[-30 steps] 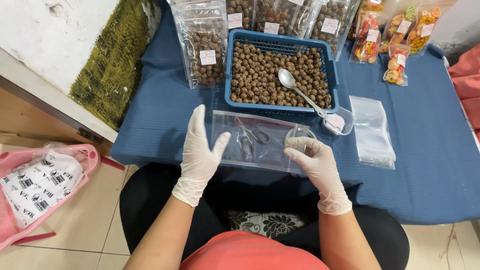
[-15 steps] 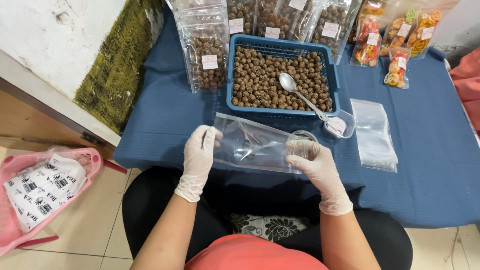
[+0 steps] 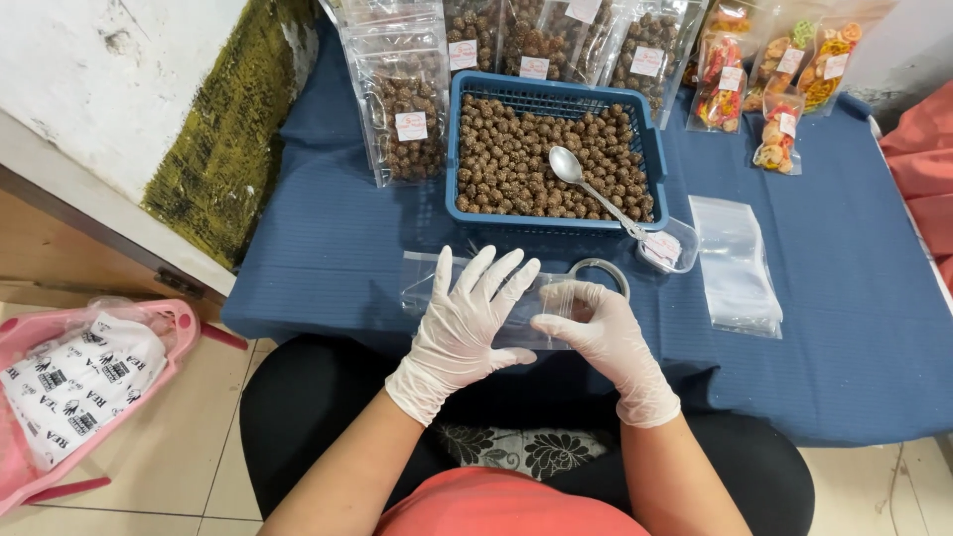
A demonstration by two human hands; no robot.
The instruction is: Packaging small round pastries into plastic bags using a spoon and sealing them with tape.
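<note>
The clear plastic zip bag (image 3: pixel 496 298) lies flat on the blue tablecloth (image 3: pixel 338 248), just in front of the blue basket (image 3: pixel 650 139) of brown sesame balls, at the near edge of the table. It looks empty, very light, thin and limp, and probably slick under gloves, so it would slide or crumple under 1 careless pull; the firmest places to take it are likely the stiffer zip strip at the mouth or a corner, pinched between fingertip and thumb.

The left hand (image 3: pixel 467 318), in a white glove, lies spread with all fingers extended flat on top of the bag, pressing it down rather than gripping it. The right hand (image 3: pixel 601 333), also gloved, is curled at the bag's right end, its fingertips seeming to pinch the edge there, though the exact hold is hard to make out. Just beyond that hand sits a clear round ring (image 3: pixel 601 273), apparently a small cup or funnel, and a metal spoon (image 3: pixel 596 189) rests across the basket. A stack of spare empty bags (image 3: pixel 735 258) lies well to the right.
</note>
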